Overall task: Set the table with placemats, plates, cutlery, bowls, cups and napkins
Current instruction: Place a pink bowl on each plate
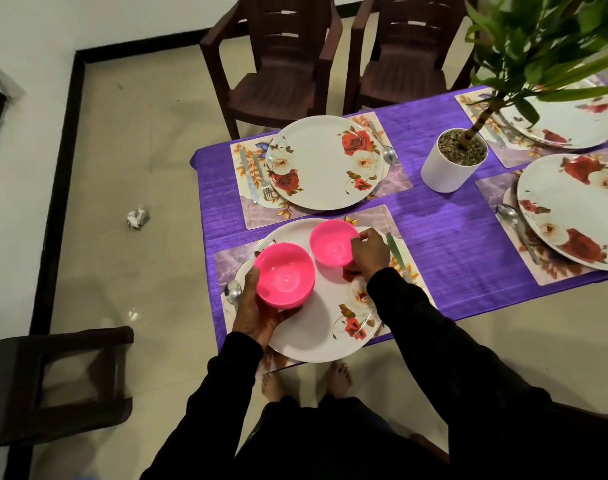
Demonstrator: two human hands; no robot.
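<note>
A: Figure legend, left limb. How does it lie?

B: The left arm (223,386), in a black sleeve, reaches forward from the lower centre of the view. The left hand (257,313) is turned palm-up, fingers curled beneath a load, thumb (251,276) raised against its near side.

A: And the right limb?

B: The right arm (434,327), also black-sleeved, extends diagonally from the lower right. The right hand (368,252) is held palm-down, wrist slightly flexed, fingertips (359,237) pinched together at what it holds.

A: Anything else of the body?

B: Two bare feet (337,377) show below, between the arms, on the floor.
</note>
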